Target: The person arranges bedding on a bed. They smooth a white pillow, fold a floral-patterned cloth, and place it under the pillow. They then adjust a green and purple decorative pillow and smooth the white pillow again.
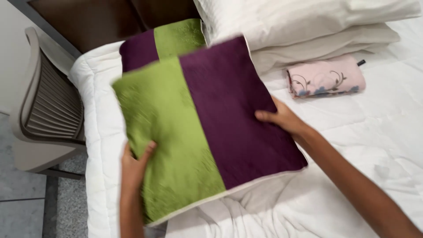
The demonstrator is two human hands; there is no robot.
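The left hand (134, 165) had its grip closed on the lower left edge of a green and purple cushion (207, 123), thumb lying over the green panel and the fingers hidden beneath it. The right hand (284, 118) gripped the cushion's right edge, thumb pressed flat on the purple panel, remaining fingers tucked out of sight behind the fabric. The cushion was held between both hands, tilted, above a white quilted bed (374, 128); whether its lower corner touched the bedding could not be determined. Its surface showed slight blur. A second cushion (163, 44) of the same green and purple pattern lay just behind the first, propped near the dark brown headboard (101, 17). To the right of it, two white pillows (317, 26) were stacked one on the other. Just in front of those pillows rested a folded pink cloth (326, 78) with a floral pattern. At the left of the bed stood a grey ribbed chair (48, 105) on a grey tiled floor (22, 207).
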